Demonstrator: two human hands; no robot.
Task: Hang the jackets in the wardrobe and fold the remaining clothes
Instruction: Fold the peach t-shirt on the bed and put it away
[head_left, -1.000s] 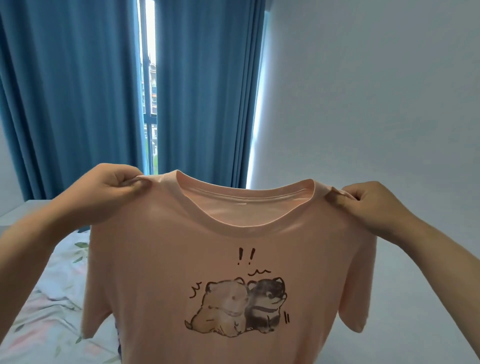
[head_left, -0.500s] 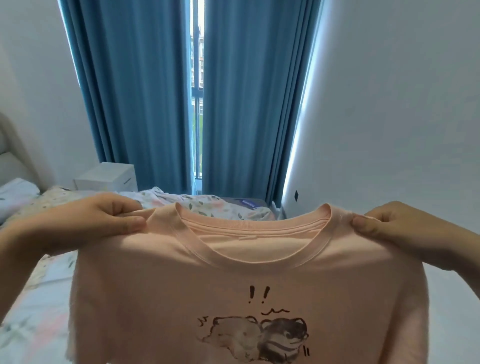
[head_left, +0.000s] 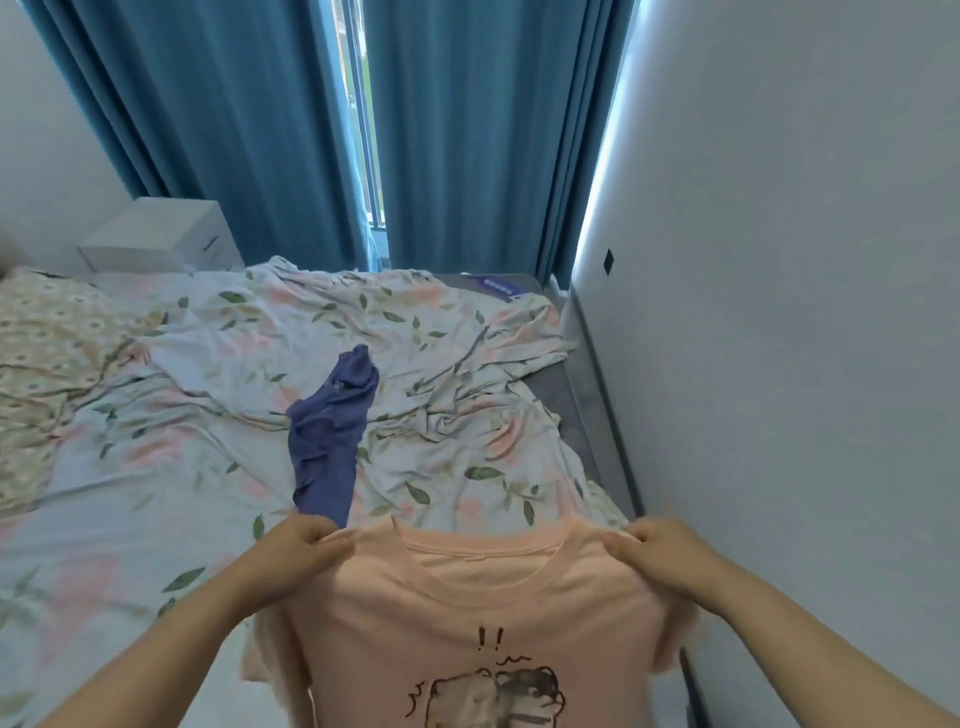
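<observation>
Fingers of left hand (head_left: 298, 545) and right hand (head_left: 657, 548) pinch soft peach t-shirt (head_left: 467, 618) shoulders; ribbed round collar.

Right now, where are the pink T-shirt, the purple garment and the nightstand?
Pink T-shirt (head_left: 467, 613), head view, chest below the collar.
Purple garment (head_left: 327, 436), head view, its middle.
Nightstand (head_left: 156, 234), head view, top surface.

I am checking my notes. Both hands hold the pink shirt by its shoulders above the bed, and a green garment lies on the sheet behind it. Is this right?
Not quite: the garment is blue-purple, not green, as the head view shows. The rest stands: the left hand and right hand hold the pink shirt by its shoulders above the bed.
</observation>
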